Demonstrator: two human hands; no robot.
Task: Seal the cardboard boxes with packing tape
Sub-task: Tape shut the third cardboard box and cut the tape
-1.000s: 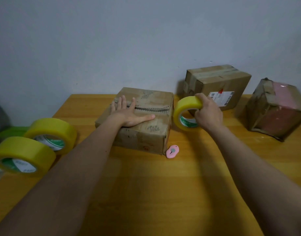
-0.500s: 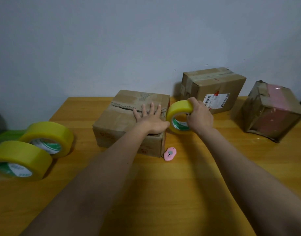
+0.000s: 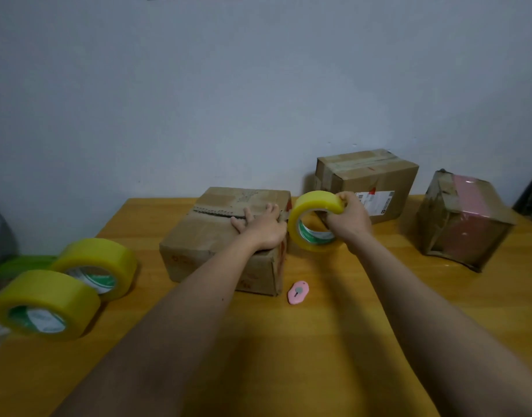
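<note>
A brown cardboard box [image 3: 204, 236] with a jagged seam across its top sits mid-table. My left hand [image 3: 263, 225] lies flat on the box's right top edge, fingers straight and pressing down. My right hand [image 3: 350, 219] grips a yellow tape roll [image 3: 311, 221] held upright just right of the box, fingers curled over its rim. A short stretch of tape seems to run from the roll to the box's right corner.
Two spare yellow tape rolls [image 3: 96, 266] [image 3: 45, 302] lie at the table's left. A pink cutter [image 3: 298, 292] lies by the box's front right corner. A taped box [image 3: 370, 179] and a pink-wrapped box [image 3: 463, 218] stand at the back right, against the wall.
My left hand slid rightward across the box top to its right edge. The roll in my right hand stayed close beside the box's right side.
</note>
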